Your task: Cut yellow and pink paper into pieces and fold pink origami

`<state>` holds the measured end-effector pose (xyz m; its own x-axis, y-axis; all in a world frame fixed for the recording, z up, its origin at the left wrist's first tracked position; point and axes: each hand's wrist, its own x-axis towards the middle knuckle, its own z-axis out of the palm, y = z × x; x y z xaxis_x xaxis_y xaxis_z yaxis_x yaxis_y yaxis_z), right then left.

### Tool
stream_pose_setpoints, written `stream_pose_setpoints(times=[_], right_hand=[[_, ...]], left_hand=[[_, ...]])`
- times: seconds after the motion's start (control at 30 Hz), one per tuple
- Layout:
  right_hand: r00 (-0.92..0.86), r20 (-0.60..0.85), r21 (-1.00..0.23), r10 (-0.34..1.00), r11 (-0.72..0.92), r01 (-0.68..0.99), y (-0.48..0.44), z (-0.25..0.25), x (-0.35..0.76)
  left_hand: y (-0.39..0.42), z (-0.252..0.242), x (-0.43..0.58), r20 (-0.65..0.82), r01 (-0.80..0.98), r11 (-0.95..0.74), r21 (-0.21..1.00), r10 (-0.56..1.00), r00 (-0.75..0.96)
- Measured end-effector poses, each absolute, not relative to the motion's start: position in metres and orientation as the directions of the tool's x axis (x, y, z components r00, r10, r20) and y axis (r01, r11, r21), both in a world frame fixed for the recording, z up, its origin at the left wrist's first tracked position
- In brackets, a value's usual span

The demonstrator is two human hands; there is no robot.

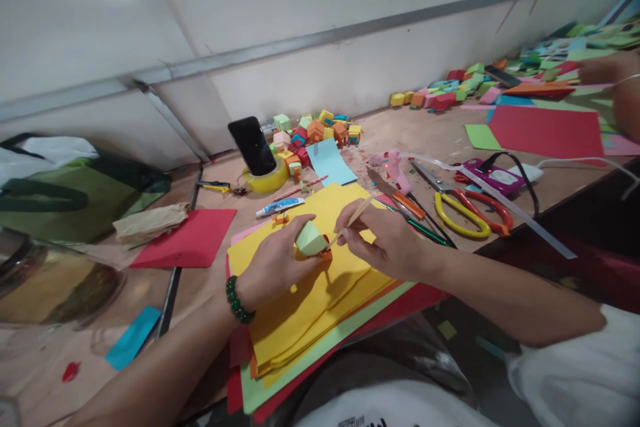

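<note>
My left hand (275, 261), with a green bead bracelet at the wrist, is closed around a small folded paper shape (311, 240), pale green with orange and yellow parts. My right hand (384, 240) pinches a thin wooden stick (353, 218) whose tip touches the orange part of that shape. Both hands hover over a stack of yellow paper sheets (305, 307) lying on green and red sheets at the table's near edge.
Yellow and red scissors (467, 210), a pink glue gun (393, 167), a phone (253, 145) propped in a tape roll, a white glue tube (280, 207), piles of coloured paper cubes (315, 130), red sheets (187, 238) and a long ruler (520, 213) lie around. Another person's arm (620, 90) is far right.
</note>
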<state>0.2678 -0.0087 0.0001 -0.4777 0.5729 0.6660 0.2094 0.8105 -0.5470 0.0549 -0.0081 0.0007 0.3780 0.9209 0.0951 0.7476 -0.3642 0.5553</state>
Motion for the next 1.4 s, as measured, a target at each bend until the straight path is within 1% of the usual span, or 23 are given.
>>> stream_pose_setpoints(times=[0.07, 0.17, 0.33, 0.4, 0.43, 0.47, 0.53, 0.57, 0.6, 0.63, 0.67, 0.7, 0.73, 0.8, 0.83, 0.9, 0.97, 1.03, 1.2, 1.3, 1.4], right_hand=[[-0.448, 0.654, -0.589, 0.609, 0.782, 0.204, -0.009, -0.002, 0.27], [-0.396, 0.656, -0.62, 0.642, 0.758, 0.202, -0.007, -0.007, 0.271], [-0.396, 0.642, -0.64, 0.657, 0.743, 0.196, -0.008, -0.013, 0.276], [-0.358, 0.656, -0.649, 0.665, 0.739, 0.183, -0.013, -0.007, 0.281], [-0.314, 0.69, -0.635, 0.652, 0.754, 0.169, -0.017, -0.002, 0.284], [-0.261, 0.742, -0.597, 0.618, 0.785, 0.162, -0.021, 0.004, 0.287], [-0.215, 0.841, -0.457, 0.497, 0.864, 0.213, -0.027, 0.013, 0.29], [-0.246, 0.87, -0.363, 0.428, 0.892, 0.268, -0.028, 0.015, 0.29], [-0.328, 0.864, -0.271, 0.382, 0.902, 0.337, -0.027, 0.014, 0.289], [-0.43, 0.822, -0.193, 0.374, 0.892, 0.408, -0.024, 0.01, 0.287], [-0.55, 0.735, -0.126, 0.396, 0.877, 0.463, -0.02, 0.005, 0.284], [-0.663, 0.592, -0.079, 0.458, 0.852, 0.517, -0.014, -0.001, 0.281], [-0.722, 0.443, -0.048, 0.531, 0.819, 0.572, -0.009, -0.006, 0.278], [-0.747, 0.362, -0.009, 0.558, 0.803, 0.596, 0.0, -0.012, 0.268], [-0.737, 0.37, -0.019, 0.565, 0.798, 0.602, 0.003, -0.011, 0.263], [-0.697, 0.45, -0.092, 0.558, 0.805, 0.586, 0.005, -0.003, 0.249], [-0.649, 0.537, -0.196, 0.539, 0.828, 0.526, 0.005, 0.006, 0.231], [-0.625, 0.588, -0.259, 0.513, 0.852, 0.456, 0.008, 0.009, 0.211], [-0.54, 0.691, -0.304, 0.479, 0.872, 0.385, 0.024, -0.006, 0.181], [-0.518, 0.731, -0.277, 0.445, 0.887, 0.37, 0.027, -0.015, 0.178], [-0.528, 0.737, -0.237, 0.422, 0.893, 0.383, 0.025, -0.02, 0.18]], left_hand=[[-0.008, 0.001, 0.055, 0.097, 0.75, -0.358, 0.556, 0.924, 0.369], [-0.008, 0.0, 0.056, 0.101, 0.747, -0.359, 0.559, 0.924, 0.368], [-0.006, -0.004, 0.056, 0.116, 0.741, -0.347, 0.575, 0.931, 0.346], [-0.005, -0.002, 0.055, 0.14, 0.717, -0.349, 0.604, 0.932, 0.335], [-0.005, 0.0, 0.054, 0.167, 0.696, -0.353, 0.626, 0.932, 0.322], [-0.005, 0.003, 0.052, 0.199, 0.668, -0.356, 0.653, 0.932, 0.301], [-0.005, 0.009, 0.047, 0.249, 0.577, -0.347, 0.739, 0.937, 0.245], [-0.006, 0.012, 0.043, 0.251, 0.507, -0.326, 0.798, 0.944, 0.213], [-0.007, 0.012, 0.039, 0.234, 0.422, -0.291, 0.859, 0.955, 0.183], [-0.008, 0.012, 0.035, 0.204, 0.326, -0.245, 0.913, 0.967, 0.156], [-0.01, 0.01, 0.03, 0.163, 0.23, -0.191, 0.954, 0.977, 0.136], [-0.012, 0.007, 0.026, 0.119, 0.137, -0.135, 0.981, 0.986, 0.117], [-0.013, 0.003, 0.023, 0.078, 0.042, -0.082, 0.996, 0.992, 0.095], [-0.015, -0.006, 0.017, 0.013, -0.148, -0.005, 0.989, 0.998, 0.054], [-0.016, -0.009, 0.016, -0.005, -0.226, 0.014, 0.974, 0.999, 0.037], [-0.015, -0.014, 0.016, -0.013, -0.327, 0.017, 0.945, 1.0, 0.014], [-0.014, -0.016, 0.017, 0.003, -0.36, -0.002, 0.933, 1.0, 0.001], [-0.013, -0.016, 0.017, 0.009, -0.383, -0.009, 0.924, 1.0, -0.001], [-0.016, -0.016, 0.013, -0.017, -0.384, 0.029, 0.923, 0.999, 0.035], [-0.014, -0.017, 0.01, -0.032, -0.355, 0.026, 0.935, 0.999, -0.012], [-0.012, -0.018, 0.011, -0.021, -0.333, 0.0, 0.943, 0.998, -0.058]])
